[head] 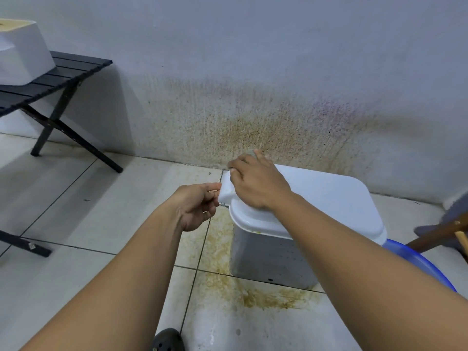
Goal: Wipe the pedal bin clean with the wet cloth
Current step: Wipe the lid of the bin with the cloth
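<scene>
A pale wall (253,59) streaked with brown and purplish stains meets a tiled floor (76,198), itself blotched with brown near the middle. The left hand (197,206) has its fingers curled, pinching the left end of the white lid (329,198) of the pedal bin (268,259), close to a small metal hinge pin. The right hand (255,183) lies on top of the same end of the lid, its fingers bent over a grey cloth (252,151) of which only a small wad shows past the fingertips. The pedal bin stands on the floor close to the stained wall, lid down, its grey body rising from the brown stain. Just beside it on the right is the rim of a blue basin (417,259), with a wooden leg (435,236) above that. Far left, a black slatted desk (76,67) carries a white foam box (22,54). A dark shoe (168,339) sits at the bottom edge
</scene>
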Motion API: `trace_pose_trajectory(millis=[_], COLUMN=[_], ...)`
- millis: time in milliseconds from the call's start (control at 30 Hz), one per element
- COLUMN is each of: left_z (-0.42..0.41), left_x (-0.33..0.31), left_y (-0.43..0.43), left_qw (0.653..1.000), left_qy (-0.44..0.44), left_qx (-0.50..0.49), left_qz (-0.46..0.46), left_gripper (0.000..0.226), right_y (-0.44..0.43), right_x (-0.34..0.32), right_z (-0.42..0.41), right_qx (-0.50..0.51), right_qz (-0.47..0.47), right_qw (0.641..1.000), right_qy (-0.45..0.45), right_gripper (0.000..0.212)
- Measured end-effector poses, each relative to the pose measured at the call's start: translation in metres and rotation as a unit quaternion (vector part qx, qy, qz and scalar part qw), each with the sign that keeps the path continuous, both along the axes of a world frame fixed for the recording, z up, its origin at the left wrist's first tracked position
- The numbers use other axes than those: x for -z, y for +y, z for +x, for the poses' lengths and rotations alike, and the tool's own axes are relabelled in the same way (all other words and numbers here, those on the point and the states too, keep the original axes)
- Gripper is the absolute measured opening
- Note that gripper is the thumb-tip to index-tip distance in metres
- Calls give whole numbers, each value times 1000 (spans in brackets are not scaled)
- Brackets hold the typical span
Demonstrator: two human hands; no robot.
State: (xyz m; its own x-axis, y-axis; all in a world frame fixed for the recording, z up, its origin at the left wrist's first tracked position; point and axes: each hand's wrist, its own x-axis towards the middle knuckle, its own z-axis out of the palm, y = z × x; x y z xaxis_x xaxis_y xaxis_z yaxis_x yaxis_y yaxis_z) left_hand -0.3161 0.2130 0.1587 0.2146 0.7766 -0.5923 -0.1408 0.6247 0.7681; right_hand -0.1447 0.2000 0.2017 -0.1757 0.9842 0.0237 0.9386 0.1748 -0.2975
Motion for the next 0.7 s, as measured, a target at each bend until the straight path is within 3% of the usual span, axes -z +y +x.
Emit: trace_pose_trajectory(millis=[333, 700], left_z=[-5, 7], left_x=[-21, -27], left_y=[4, 12], left_qw=[993, 998], left_qy=[-89, -3], left_qx=[-14, -2], left_qz=[-82, -62], left_gripper=[26, 27], right_y=[-12, -56], right_x=[-8, -12], right_z=[0, 43], right_qx=[-187, -183], right_qz=[-15, -47], right_qw=[982, 963], right_qy=[9, 191], right_gripper=[33, 33])
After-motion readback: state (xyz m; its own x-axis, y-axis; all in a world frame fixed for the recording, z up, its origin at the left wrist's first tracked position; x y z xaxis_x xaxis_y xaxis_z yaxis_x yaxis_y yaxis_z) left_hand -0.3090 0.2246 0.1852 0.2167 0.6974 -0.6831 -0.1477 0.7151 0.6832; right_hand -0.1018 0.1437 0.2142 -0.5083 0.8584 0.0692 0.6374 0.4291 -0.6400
